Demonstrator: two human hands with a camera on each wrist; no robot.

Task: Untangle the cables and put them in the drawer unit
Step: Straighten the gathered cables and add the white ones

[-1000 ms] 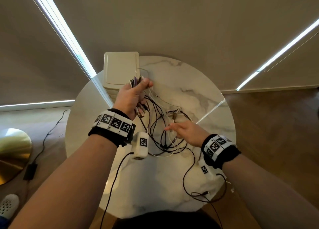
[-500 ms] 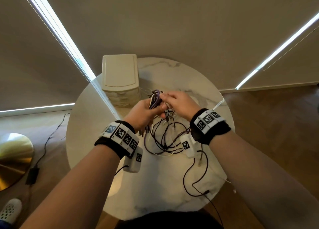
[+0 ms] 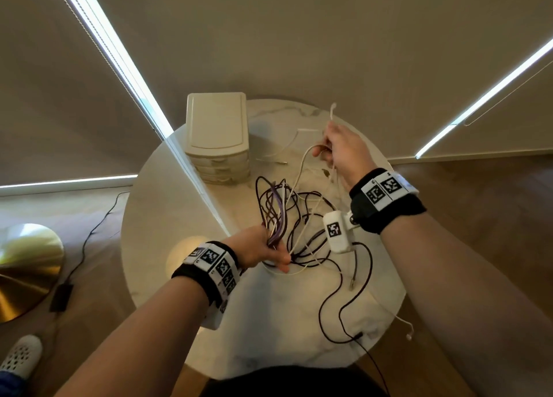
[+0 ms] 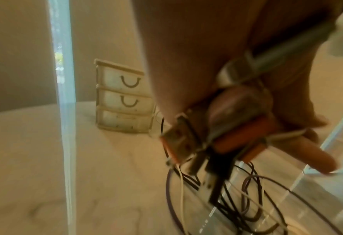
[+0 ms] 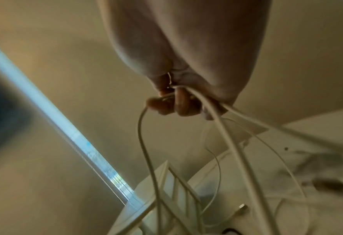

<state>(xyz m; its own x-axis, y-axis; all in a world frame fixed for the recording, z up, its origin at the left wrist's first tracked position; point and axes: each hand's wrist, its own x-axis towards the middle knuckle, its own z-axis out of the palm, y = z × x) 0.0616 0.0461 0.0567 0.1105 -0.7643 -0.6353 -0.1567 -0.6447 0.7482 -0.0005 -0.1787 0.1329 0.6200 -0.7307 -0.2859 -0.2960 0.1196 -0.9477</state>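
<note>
A tangle of dark and purple cables [image 3: 284, 217] lies in the middle of the round marble table [image 3: 167, 223]. My left hand [image 3: 263, 251] grips the bundle's plug ends [image 4: 217, 143], fingers curled round them low over the table. My right hand [image 3: 338, 148] is raised to the right of the drawer unit and pinches white cables [image 5: 223, 132] that trail down into the tangle. The cream drawer unit [image 3: 217, 133] stands at the table's far left, its drawers [image 4: 124, 101] closed.
One more white cable [image 3: 281, 148] lies on the table by the drawer unit. A dark cable [image 3: 338, 310] loops toward the table's near right edge. On the floor at left are a brass lamp base [image 3: 24, 271], a black cord [image 3: 89, 235] and a shoe [image 3: 18, 357].
My hands have parted. The left one came back and down with the dark bundle. The right one rose to the far right, drawing white cables out of the tangle.
</note>
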